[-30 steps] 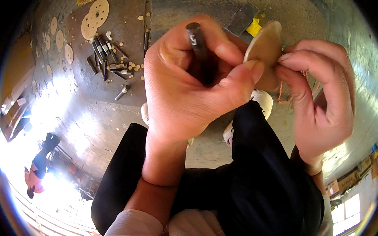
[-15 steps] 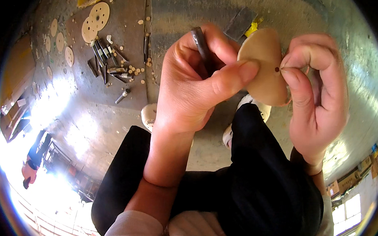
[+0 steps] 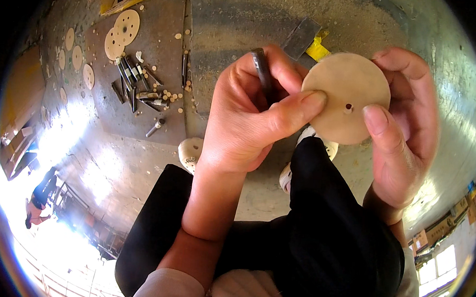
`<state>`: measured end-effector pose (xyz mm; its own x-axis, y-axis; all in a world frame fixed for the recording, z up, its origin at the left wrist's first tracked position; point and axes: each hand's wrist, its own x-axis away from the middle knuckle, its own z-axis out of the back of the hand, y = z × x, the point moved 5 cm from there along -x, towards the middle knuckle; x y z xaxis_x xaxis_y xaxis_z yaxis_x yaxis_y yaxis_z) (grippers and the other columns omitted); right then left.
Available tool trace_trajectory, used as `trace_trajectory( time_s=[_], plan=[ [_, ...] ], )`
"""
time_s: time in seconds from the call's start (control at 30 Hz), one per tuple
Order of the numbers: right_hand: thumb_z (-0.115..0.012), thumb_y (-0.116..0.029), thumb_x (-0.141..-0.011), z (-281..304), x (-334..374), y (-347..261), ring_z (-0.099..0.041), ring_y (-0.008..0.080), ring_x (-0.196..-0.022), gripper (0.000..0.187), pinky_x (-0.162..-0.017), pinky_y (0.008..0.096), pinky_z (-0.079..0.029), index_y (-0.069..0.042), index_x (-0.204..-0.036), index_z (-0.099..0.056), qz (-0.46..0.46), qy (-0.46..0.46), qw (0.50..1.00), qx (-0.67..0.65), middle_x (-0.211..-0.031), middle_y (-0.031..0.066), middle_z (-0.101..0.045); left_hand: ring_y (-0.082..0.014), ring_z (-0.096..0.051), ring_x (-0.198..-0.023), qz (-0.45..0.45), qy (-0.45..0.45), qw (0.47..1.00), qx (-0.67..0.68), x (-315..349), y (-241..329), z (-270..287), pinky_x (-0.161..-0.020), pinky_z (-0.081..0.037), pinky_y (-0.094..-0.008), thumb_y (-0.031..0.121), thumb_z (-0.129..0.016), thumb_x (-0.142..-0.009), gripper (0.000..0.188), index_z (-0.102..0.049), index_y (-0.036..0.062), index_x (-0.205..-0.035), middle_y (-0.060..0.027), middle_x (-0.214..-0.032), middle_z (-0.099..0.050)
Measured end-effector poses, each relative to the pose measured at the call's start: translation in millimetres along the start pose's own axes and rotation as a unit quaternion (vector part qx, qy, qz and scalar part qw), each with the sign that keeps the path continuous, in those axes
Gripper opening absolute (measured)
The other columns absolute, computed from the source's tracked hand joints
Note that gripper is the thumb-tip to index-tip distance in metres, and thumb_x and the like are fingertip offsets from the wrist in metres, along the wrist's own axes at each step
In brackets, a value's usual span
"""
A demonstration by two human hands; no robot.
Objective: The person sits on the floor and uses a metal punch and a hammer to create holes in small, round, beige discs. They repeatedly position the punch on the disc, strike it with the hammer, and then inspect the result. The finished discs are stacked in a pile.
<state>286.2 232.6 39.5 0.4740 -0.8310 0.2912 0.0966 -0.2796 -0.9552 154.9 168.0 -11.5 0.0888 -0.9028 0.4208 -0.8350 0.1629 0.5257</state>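
A round tan disc (image 3: 339, 81) with a small hole near its middle faces me, held up in front of my knees. My left hand (image 3: 250, 104) pinches its left side, thumb on the front and fingers behind. A dark metal rod-like piece (image 3: 261, 67) is tucked in the same hand; the palm and fingers hide part of it. On the disc's right side is my right hand (image 3: 409, 121), its thumb over the front near the hole and its fingers behind the edge. What lies behind the disc is hidden.
Dark metal punch-like rods (image 3: 128, 74) lie heaped on a brown sheet (image 3: 165, 119) at the left, among small tan rounds (image 3: 168, 96). Larger perforated discs (image 3: 127, 27) lie beyond. A dark block (image 3: 301, 38) and yellow scrap (image 3: 318, 48) sit ahead. Another person (image 3: 38, 203) is at far left.
The disc has turned from slanted and bent to facing me flat. My right thumb and index finger have parted from their pinch at the hole. A thin reddish strand no longer shows.
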Motion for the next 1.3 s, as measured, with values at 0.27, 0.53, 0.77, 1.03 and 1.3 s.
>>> trace_trajectory(
  time_s=[0.27, 0.53, 0.77, 1.03, 1.3],
  plan=[
    [-0.058, -0.012, -0.084, -2.7, 1.9, -3.3, -0.054, 0.0153, -0.094, 0.039, -0.082, 0.0242, -0.04, 0.006, -0.117, -0.047, 0.062, -0.023, 0.997, 0.037, -0.104, 0.0117, -0.056, -0.0088, -0.055, -0.068, 0.011, 0.005, 0.999, -0.037, 2.0, 0.1, -8.4, -0.051, -0.04, -0.0164, 0.005, -0.07, -0.074, 0.033, -0.049, 0.0039, -0.1, -0.006, -0.085, -0.059],
    [-0.056, -0.013, -0.085, 2.3, -1.2, -5.6, -0.055, 0.0132, -0.085, 0.038, -0.079, 0.0233, -0.04, 0.005, -0.117, -0.049, 0.035, -0.003, 0.998, 0.054, -0.093, 0.0098, -0.059, -0.0124, -0.059, -0.078, 0.036, -0.027, 0.998, -0.041, 1.9, -5.1, -4.1, -0.059, -0.045, -0.0197, 0.001, -0.072, -0.069, 0.039, -0.049, 0.0028, -0.101, -0.0064, -0.09, -0.059],
    [-0.06, -0.009, -0.079, -18.9, -1.1, -14.4, -0.055, 0.0152, -0.089, 0.057, -0.082, 0.0246, -0.041, 0.005, -0.129, -0.036, 0.055, -0.017, 0.998, 0.011, -0.097, 0.0121, -0.057, -0.0073, -0.059, -0.082, 0.029, -0.012, 0.999, -0.009, 2.4, -4.6, -5.2, -0.074, -0.048, -0.0205, -0.005, -0.074, -0.07, 0.034, -0.052, 0.004, -0.096, -0.0027, -0.089, -0.061],
    [-0.059, -0.006, -0.077, 4.6, 1.6, 2.5, -0.055, 0.0172, -0.094, 0.06, -0.087, 0.0265, -0.039, 0.005, -0.129, -0.033, -0.006, -0.023, 1.0, 0.011, -0.103, 0.0147, -0.056, -0.0052, -0.051, -0.064, 0.036, 0.003, 0.997, -0.061, 1.8, -7.7, -8.5, -0.048, -0.034, -0.0159, 0.0, -0.073, -0.068, 0.039, -0.048, 0.0039, -0.098, -0.0034, -0.084, -0.057],
    [-0.058, -0.007, -0.078, 4.3, 1.5, 6.9, -0.055, 0.0137, -0.087, 0.049, -0.075, 0.0226, -0.041, 0.002, -0.122, -0.039, -0.007, -0.007, 1.0, -0.014, -0.098, 0.0119, -0.058, -0.0049, -0.05, -0.062, 0.019, -0.004, 0.997, -0.076, 1.8, -8.1, -8.3, -0.048, -0.034, -0.0161, 0.001, -0.072, -0.071, 0.038, -0.048, 0.0039, -0.1, -0.0022, -0.083, -0.057]
  ],
)
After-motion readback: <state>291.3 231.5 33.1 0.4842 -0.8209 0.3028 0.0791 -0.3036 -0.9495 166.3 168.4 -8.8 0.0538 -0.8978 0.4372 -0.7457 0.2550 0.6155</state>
